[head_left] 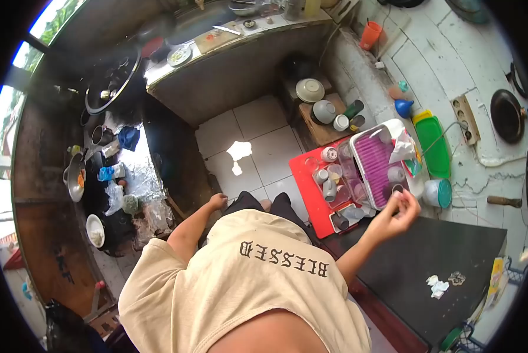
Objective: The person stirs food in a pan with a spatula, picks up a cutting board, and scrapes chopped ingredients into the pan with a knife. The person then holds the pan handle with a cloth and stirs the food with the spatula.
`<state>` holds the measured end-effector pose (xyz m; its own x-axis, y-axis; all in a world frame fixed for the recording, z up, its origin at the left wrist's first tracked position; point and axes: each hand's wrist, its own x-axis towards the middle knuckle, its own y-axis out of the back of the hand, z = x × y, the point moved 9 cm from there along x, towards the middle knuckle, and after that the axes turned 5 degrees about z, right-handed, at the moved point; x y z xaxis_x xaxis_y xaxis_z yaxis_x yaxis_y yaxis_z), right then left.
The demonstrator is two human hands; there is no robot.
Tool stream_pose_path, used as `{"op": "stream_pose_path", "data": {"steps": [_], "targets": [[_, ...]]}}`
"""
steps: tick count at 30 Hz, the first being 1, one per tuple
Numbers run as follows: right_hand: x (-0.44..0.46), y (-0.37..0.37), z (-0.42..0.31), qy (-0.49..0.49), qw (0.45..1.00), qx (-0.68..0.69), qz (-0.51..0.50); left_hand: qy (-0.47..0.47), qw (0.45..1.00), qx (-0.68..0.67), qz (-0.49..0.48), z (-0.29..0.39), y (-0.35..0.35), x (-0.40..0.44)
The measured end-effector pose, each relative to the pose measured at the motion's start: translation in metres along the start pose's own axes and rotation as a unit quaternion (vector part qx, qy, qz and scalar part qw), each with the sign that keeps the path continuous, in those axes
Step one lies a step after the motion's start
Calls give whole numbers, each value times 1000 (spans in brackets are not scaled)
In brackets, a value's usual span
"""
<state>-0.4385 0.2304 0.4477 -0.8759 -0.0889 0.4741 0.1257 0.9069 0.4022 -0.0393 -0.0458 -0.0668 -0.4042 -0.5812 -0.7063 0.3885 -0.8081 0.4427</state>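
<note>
My right hand (398,215) is over the near end of a white dish rack (358,154) with a ridged purple base (372,154). Its fingers are bent together at the rim of a small dark cup (392,189), seemingly pinching it. Just beyond that cup is a grey cup (396,174) in the rack. My left hand (217,202) hangs low beside my left knee, fingers curled in and partly hidden, with nothing seen in it. Left of the rack, a red board (302,167) bears several cups, a white-lidded jar (329,154) and clear containers (346,162).
A black tabletop (452,247) with crumpled tissue (437,286) lies to my right. Bowls (310,90) stand on a low wooden stool. A green tray (434,147) and power strip (465,120) are along the wall. Cluttered counters run left, with a pan (74,176), and ahead.
</note>
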Motion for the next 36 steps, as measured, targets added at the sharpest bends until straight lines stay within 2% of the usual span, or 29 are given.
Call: {"op": "stream_pose_path", "data": {"steps": [1,2,3,6,7,8,9,10,13,15,19,23,24,26,29,32,34,36], "targets": [[9,-6,-1,13,1000,9,-16,67,993,-98,12,-20,-16,-7],[6,-44,16,-6,989,29,-142,132,972,-195,21,-38,-37,-17],[0,-108,22,-39,969,40,-242,133,971,-187,62,-33,-10,-14],[-53,-197,41,93,877,-25,-472,113,965,-175,160,-33,-23,-44],[-78,-223,53,124,849,6,-513,91,963,-164,194,-44,-25,-47],[-101,-246,58,67,821,56,-564,108,961,-152,206,-60,-30,-49],[-121,-264,60,44,803,91,-587,134,942,-228,206,-92,-49,-42],[-146,-284,70,24,773,102,-626,168,924,-265,218,-95,-54,-55],[-205,-319,61,111,700,51,-704,248,887,-314,230,-142,-89,-74],[-236,-342,50,125,657,58,-741,303,884,-293,205,-129,-85,-99],[-263,-405,27,136,583,39,-800,305,878,-317,189,-141,-82,-66],[-276,-487,2,244,521,-65,-815,274,881,-325,206,-146,-18,-16],[-281,-510,-2,276,502,-74,-817,261,879,-321,236,-148,7,-5],[-281,-555,-30,321,514,-74,-792,244,859,-296,339,-133,72,0],[-282,-612,-97,358,536,-31,-764,296,723,-536,320,-118,124,7],[-288,-659,-151,330,546,4,-770,293,684,-573,344,-106,164,24],[-303,-685,-178,325,520,23,-789,283,666,-596,349,-97,183,41],[-326,-717,-201,333,487,47,-806,277,679,-588,342,-93,201,57]]}}
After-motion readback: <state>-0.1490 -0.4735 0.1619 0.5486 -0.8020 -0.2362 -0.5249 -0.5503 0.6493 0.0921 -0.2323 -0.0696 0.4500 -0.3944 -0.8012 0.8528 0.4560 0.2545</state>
